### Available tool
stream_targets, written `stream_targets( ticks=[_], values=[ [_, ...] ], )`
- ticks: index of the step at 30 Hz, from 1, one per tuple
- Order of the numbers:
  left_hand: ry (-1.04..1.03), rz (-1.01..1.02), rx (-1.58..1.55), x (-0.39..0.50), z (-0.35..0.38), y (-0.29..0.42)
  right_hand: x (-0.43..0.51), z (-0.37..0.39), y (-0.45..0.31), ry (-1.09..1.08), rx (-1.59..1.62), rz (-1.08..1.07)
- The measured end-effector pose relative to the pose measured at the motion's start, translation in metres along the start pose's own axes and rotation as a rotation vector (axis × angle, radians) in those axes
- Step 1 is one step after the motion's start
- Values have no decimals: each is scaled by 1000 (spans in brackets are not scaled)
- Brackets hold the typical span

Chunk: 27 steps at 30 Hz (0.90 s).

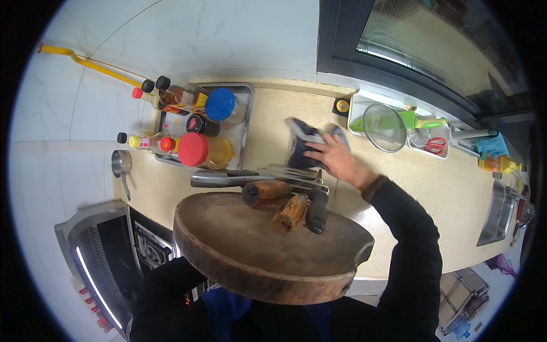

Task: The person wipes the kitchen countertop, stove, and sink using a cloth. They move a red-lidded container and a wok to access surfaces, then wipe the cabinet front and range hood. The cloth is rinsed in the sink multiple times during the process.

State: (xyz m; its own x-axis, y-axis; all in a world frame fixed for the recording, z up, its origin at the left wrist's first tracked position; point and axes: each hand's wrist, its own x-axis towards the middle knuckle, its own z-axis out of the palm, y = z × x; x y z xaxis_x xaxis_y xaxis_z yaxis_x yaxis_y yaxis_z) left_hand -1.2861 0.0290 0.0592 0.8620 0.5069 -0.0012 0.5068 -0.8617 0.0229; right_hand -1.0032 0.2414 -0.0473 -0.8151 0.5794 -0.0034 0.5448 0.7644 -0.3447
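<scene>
My right hand presses a dark cloth with pale stripes flat on the beige countertop, its fingers spread over the cloth. My left hand is out of view; the left sleeve runs beneath a thick round wooden chopping board, which stands tilted against the front of my body. Between board and cloth is a wire knife rack holding several knives; two wooden handles and a black handle stick out over the board. A wide metal blade or cleaver lies beside them.
A metal tray with bottles and jars stands at the left. A small metal pot is near the gas stove. Along the window are a white bin with a strainer, red scissors and, farther right, a sink.
</scene>
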Motion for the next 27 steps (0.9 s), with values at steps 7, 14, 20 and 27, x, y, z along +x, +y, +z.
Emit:
stream_targets(
  ticks=[7, 14, 20, 27],
  values=[
    [18, -81, -33, 4, 7, -7, -117, 16, -40, 177, 99, 379],
    [136, -215, -65, 44, 31, -51, -156, 49, -82, 185, 57, 615],
    [261, -224, -89, 82, 32, -94, -133, 43, -114, 395, 194, 781],
    [340, -211, -71, 103, 34, -119, -69, 79, -155, 476, 132, 797]
  ],
)
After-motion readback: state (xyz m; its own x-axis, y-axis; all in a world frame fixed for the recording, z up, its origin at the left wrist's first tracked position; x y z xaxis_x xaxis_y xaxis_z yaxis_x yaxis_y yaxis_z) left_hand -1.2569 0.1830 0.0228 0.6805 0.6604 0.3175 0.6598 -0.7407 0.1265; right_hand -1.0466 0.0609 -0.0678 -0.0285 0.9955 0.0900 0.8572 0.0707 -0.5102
